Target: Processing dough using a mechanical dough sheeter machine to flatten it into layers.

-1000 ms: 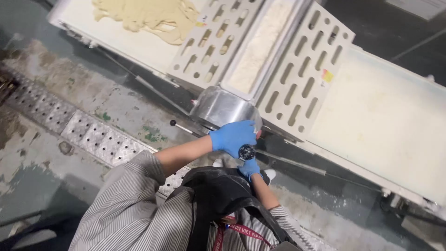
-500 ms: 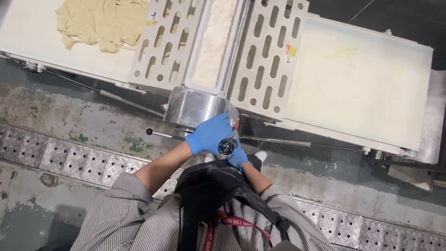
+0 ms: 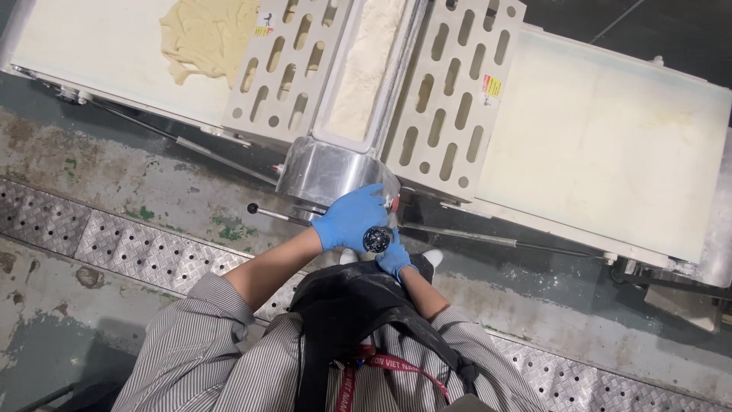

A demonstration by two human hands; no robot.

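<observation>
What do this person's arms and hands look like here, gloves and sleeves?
Both the left hand and the right hand wear thin blue disposable gloves ending at the wrist. The sleeves are grey-and-white pinstriped cloth, pushed up so both forearms are bare.

Dough sheet (image 3: 207,34) (pale) on belt (image 3: 99,57)

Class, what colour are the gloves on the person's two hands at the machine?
Blue, on both the left hand and the right hand, seen clearly in the head view.

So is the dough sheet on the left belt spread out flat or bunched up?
Spread flat but ragged: the dough sheet lies thin on the left belt, with uneven edges and no folds or heaps visible. Its top runs out of frame.
</observation>
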